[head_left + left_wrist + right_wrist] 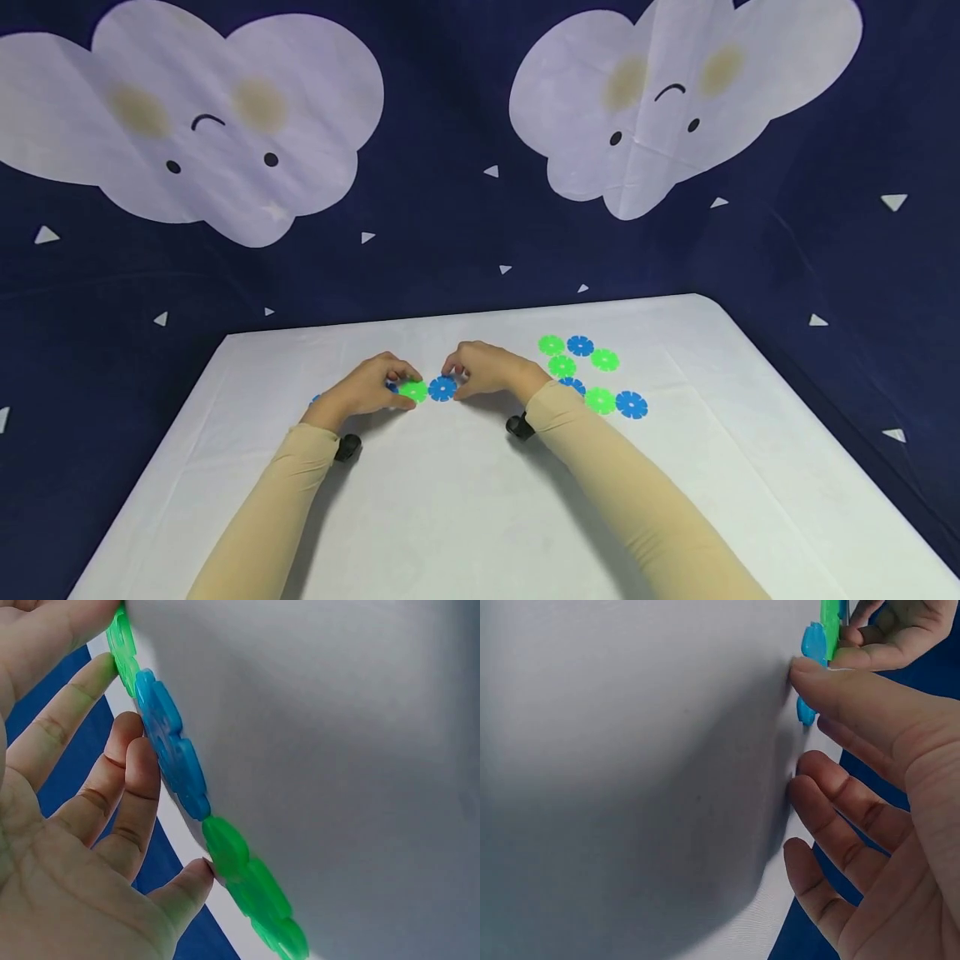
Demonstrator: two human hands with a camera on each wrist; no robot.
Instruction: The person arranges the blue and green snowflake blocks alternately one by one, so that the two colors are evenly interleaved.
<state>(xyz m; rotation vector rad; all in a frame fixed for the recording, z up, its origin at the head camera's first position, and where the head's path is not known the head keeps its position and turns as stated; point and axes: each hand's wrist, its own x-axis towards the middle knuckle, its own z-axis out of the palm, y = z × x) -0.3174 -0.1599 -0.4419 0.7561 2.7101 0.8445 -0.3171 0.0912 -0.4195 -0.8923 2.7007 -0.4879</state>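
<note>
My left hand pinches a green notched plastic disc between thumb and index finger over the white table. Just right of it, my right hand pinches a blue notched disc by its edge; the two discs lie edge to edge in the head view. Behind the held green disc, the left wrist view has another blue disc and another green disc in a row beside the left fingers. Most of that row is hidden by the left hand in the head view, with a bit of blue showing left of the wrist.
Several loose green and blue discs lie on the table at the right, among them a green disc and a blue disc. The right forearm passes close to them. A dark blue curtain with clouds hangs behind the table's far edge.
</note>
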